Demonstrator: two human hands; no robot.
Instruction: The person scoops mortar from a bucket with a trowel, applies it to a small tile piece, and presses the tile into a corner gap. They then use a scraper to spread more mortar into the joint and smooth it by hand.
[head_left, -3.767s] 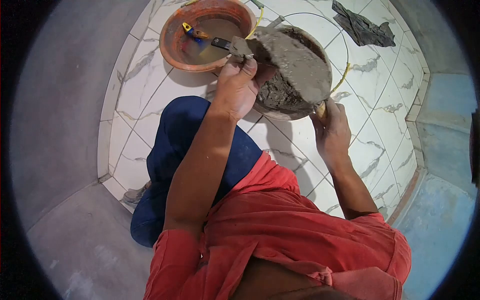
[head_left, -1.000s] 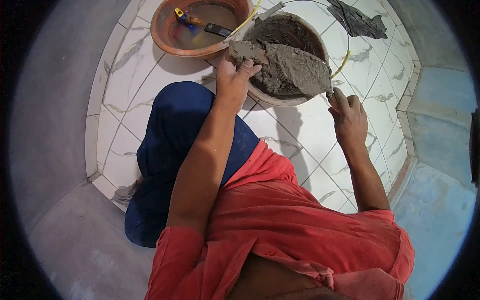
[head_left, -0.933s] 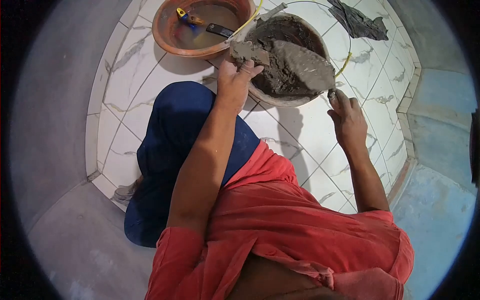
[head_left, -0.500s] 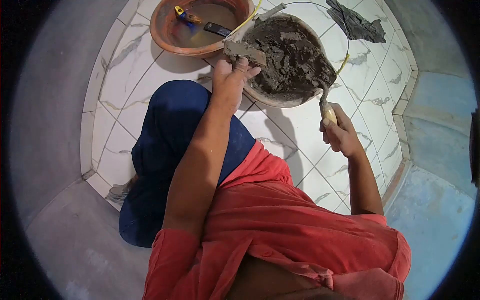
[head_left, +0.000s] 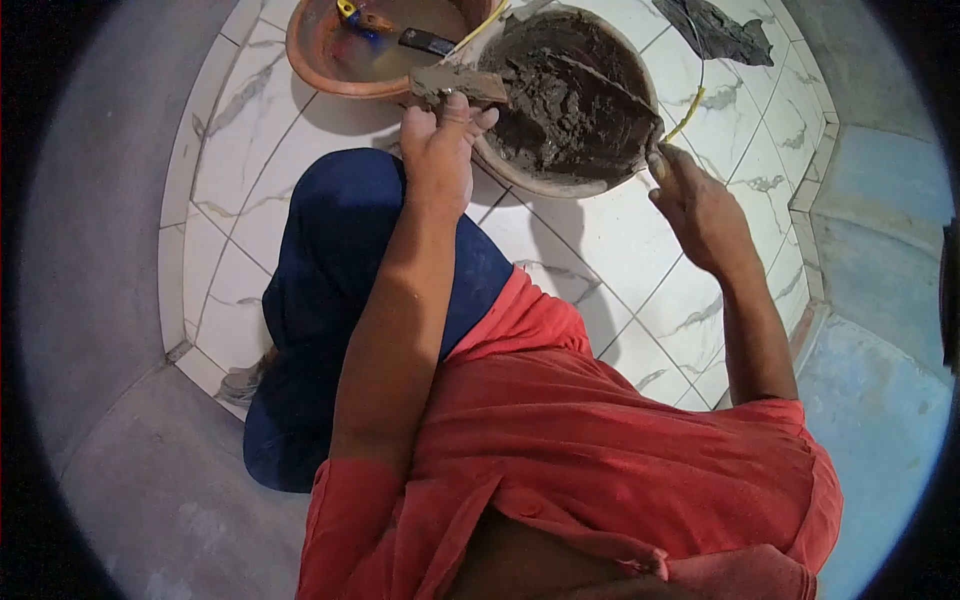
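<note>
Hands (head_left: 437,155) (head_left: 695,200) closed around block (head_left: 462,85), trowel (head_left: 627,100)

trowel (head_left: 606,81): tilted on edge, in tub (head_left: 545,187) | mortar (head_left: 540,105): dark, lumpy | block (head_left: 455,83): smeared, near tub

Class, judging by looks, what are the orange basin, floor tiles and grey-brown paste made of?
Orange basin: probably plastic, low sheen; even, rounded rim, though clay is possible.
Floor tiles: likely glazed ceramic, glossy; bright glare, grey marble-like veining.
Grey-brown paste: seemingly cement mortar, wet; it sits in dark, ragged lumps.
</note>
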